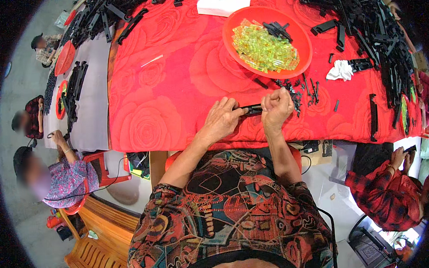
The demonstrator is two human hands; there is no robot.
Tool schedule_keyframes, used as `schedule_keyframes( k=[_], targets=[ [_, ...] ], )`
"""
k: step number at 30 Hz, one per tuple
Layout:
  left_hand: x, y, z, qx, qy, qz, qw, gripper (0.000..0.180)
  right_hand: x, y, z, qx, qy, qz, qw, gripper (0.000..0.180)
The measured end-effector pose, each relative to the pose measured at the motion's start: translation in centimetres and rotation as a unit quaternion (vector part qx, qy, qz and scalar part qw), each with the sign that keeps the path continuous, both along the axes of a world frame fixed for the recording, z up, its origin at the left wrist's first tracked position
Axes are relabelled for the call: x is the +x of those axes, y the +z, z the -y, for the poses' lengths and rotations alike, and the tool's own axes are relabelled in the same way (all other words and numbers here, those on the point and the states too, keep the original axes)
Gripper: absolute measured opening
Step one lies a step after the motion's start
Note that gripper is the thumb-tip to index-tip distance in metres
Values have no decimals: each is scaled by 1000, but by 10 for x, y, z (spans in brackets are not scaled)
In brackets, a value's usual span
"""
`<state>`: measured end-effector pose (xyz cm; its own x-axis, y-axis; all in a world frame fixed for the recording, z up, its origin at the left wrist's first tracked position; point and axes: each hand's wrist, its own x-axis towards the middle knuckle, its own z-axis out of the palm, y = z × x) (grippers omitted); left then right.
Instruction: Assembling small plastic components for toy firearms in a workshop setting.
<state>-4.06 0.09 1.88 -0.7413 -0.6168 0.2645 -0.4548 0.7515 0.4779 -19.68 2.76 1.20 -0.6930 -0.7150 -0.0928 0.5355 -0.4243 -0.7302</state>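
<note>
A short black plastic piece (253, 109) lies between my two hands at the front of the red-covered table. My left hand (221, 119) grips its left end between thumb and fingers. Closed at the right end of the piece is my right hand (276, 109), its fingers curled and pinched together. Whether a small part is also in that pinch cannot be seen. Just beyond the right hand, small black parts (296, 94) are scattered. A red bowl (306, 60) behind them holds many clear yellow-green pieces (263, 47) and a few black strips (278, 30).
Long black plastic parts (376, 43) are heaped at the right, with another heap (97, 17) at the far left. A white box (223, 3) and a crumpled tissue (340, 70) lie on the red cloth (152, 98). People sit working on both sides.
</note>
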Motion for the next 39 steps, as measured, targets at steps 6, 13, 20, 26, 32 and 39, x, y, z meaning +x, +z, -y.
schedule_keyframes(
  k=[6,13,20,26,32,39],
  targets=[
    [0,-3,2,0,2,16,1000,27,4,-2,2,-22,0,-34,999,33],
    [1,-2,3,18,-1,31,999,27,7,0,3,12,-17,-65,998,34],
    [0,-2,4,-1,-14,14,1000,28,7,0,6,24,6,-81,996,37],
    [-1,-1,5,-11,-21,35,999,33,6,1,13,69,15,-86,994,37],
    [-1,4,0,-18,-11,61,998,29,5,6,12,72,30,-92,993,35],
    [-3,1,-5,-47,-26,119,991,40,-13,31,-8,2,-32,-48,998,31]
  ],
)
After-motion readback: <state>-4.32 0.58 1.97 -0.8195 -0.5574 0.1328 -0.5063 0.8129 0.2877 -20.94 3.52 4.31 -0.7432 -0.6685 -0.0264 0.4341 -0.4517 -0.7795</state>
